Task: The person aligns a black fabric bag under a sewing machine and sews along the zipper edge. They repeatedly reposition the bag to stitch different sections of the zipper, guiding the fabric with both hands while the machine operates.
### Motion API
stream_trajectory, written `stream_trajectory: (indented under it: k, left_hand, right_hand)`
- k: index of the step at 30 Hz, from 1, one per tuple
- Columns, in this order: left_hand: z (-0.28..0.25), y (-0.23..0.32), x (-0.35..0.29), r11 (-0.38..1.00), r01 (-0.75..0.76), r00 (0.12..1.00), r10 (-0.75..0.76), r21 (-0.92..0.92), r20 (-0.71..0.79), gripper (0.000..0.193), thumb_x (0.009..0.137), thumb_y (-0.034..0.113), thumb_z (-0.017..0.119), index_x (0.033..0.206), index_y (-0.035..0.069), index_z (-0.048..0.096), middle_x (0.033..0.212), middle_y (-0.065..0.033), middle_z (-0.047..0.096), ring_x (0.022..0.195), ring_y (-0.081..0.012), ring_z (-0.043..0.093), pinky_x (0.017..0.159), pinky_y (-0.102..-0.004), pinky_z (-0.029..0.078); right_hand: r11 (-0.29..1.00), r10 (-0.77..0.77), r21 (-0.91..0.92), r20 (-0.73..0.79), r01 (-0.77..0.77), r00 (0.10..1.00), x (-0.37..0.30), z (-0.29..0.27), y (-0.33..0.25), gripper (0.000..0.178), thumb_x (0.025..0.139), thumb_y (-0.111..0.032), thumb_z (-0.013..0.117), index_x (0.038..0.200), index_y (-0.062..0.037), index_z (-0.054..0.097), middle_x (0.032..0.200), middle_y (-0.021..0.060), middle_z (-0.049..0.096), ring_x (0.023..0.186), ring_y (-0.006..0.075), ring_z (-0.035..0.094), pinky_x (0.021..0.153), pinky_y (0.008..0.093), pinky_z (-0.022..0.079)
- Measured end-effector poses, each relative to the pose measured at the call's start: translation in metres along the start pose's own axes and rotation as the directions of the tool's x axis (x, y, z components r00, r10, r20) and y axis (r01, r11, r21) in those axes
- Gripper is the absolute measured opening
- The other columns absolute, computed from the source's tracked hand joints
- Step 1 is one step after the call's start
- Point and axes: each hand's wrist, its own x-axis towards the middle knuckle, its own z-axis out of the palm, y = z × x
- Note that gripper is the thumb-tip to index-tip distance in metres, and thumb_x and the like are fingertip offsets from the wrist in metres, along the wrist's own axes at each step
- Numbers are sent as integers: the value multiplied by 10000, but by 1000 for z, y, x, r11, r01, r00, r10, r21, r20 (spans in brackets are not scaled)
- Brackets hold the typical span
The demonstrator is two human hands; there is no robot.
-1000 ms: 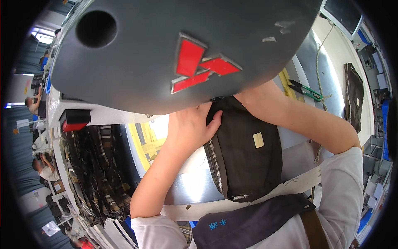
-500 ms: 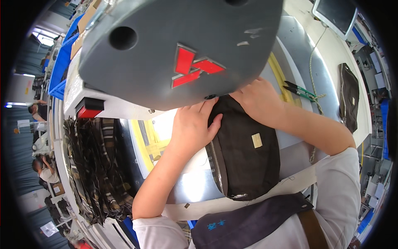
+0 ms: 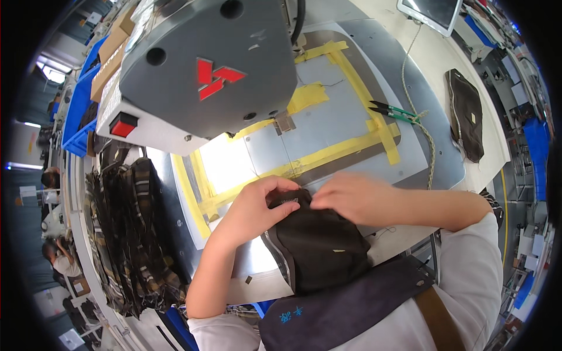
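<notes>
A dark brown fabric pouch lies at the table's front edge against my apron, with a metal zipper down its left side and a small pale label. My left hand is closed on the far end, thumb and fingers around the cloth near the zipper's end. Beside it, the curled fingertips of my right hand pinch the pouch's far edge; that hand is slightly blurred. Beyond both hands is the grey sewing machine head, above a metal plate with yellow tape.
Green-handled thread snips lie right of the plate beside a cord. A similar dark pouch rests at the far right. Plaid and dark fabric pieces hang at the left. Blue bins and a tablet screen stand farther back.
Both hands have drawn the pouch toward me, out from under the machine head. Its far end is now folded up in my fingers, and the taped plate shows.
</notes>
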Motion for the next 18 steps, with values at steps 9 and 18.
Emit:
stream_trajectory:
  k: [9, 18]
  left_hand:
    - [-13, -16, 3, 971, -25, 993, 52, -240, 108, 274, 856, 28, 668, 1127, -8, 649, 1031, -65, 672, 964, -126, 626, 868, -264, 494]
    - [-14, -17, 3, 966, 16, 990, 22, -259, 142, 288, 866, 16, 628, 1151, -19, 626, 1040, -64, 679, 988, -100, 616, 881, -252, 486]
  right_hand:
    - [625, 414, -588, -308, -514, 856, -42, -78, 73, 254, 866, -33, 531, 1111, -9, 595, 1067, 98, 601, 1019, 299, 584, 832, 383, 505]
    - [822, 128, -553, -49, -134, 991, 27, -53, 19, 167, 842, -200, 631, 950, -74, 609, 848, 65, 571, 821, 252, 601, 703, 360, 477]
